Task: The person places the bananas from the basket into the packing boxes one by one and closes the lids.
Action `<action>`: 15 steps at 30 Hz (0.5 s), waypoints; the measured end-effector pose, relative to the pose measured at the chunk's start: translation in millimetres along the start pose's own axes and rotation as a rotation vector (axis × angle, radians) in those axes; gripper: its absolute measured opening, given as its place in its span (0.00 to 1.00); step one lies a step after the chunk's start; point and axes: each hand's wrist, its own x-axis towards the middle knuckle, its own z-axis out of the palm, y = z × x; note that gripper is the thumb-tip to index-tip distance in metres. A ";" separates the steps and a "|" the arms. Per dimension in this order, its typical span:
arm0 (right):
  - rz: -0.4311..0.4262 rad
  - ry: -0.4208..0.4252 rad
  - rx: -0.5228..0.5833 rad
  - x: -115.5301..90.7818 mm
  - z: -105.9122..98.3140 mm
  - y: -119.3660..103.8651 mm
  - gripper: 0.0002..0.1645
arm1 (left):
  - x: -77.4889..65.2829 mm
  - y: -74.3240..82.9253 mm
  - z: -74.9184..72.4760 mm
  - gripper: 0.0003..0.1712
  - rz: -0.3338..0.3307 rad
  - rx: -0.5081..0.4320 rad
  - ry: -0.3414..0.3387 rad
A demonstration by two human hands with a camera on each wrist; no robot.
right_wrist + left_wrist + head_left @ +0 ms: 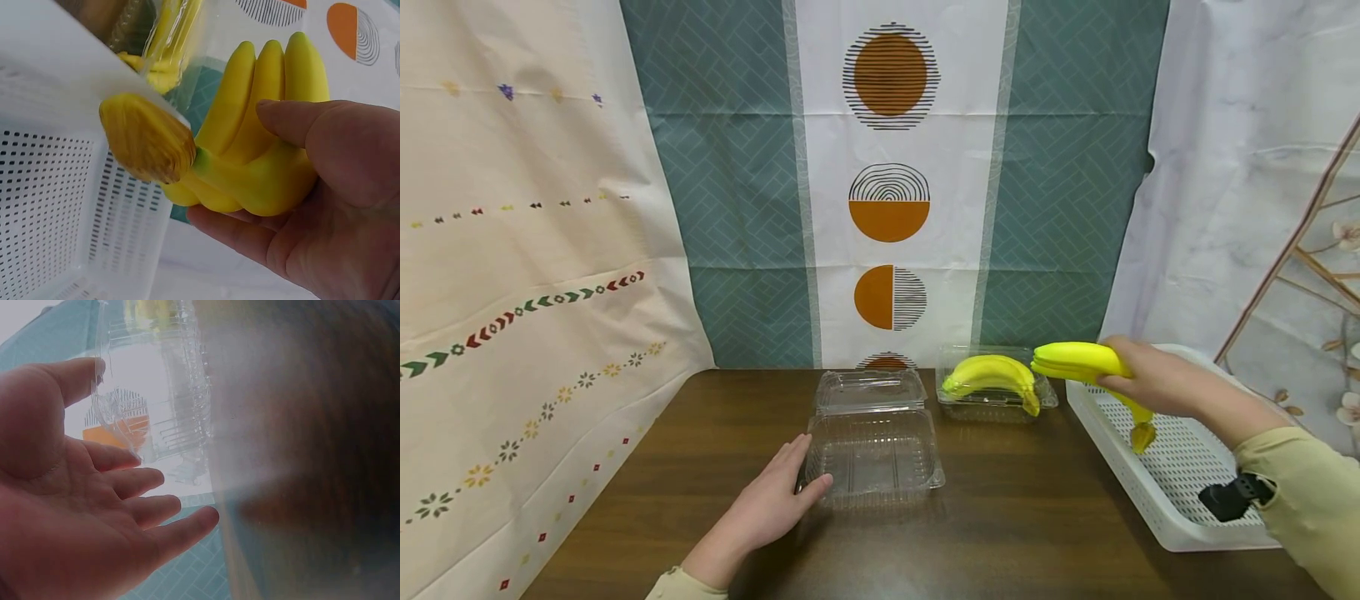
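Banana bunch (1075, 359), yellow, was gripped in the right hand (1150, 379) near the far left corner of a white perforated basket (1131, 475), its brown stem end directed downward. The right thumb lay across one face of the fruit, with fingers curled beneath. The left hand (775, 500), fingers extended and thumb apart, held nothing and rested at the left edge of a clear container (876, 454) whose lid (871, 392) was folded back. Farther right, a second bunch (988, 372) lay inside another clear box (992, 412) on the brown table (1000, 500).
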 end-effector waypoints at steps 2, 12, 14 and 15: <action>-0.010 -0.003 0.003 0.9 0.3 -3.5 0.25 | -0.6 0.3 0.0 0.51 -0.001 -0.004 -0.001; -0.020 0.002 -0.037 6.8 -6.3 -18.9 0.29 | -1.8 1.3 -1.0 0.51 -0.002 -0.006 0.000; -0.026 0.001 -0.027 8.2 -6.2 -22.6 0.28 | -1.7 1.6 -1.0 0.51 0.000 -0.005 0.000; -0.026 -0.002 -0.021 8.7 -6.0 -24.7 0.28 | -1.4 1.7 -0.9 0.51 0.002 -0.005 0.000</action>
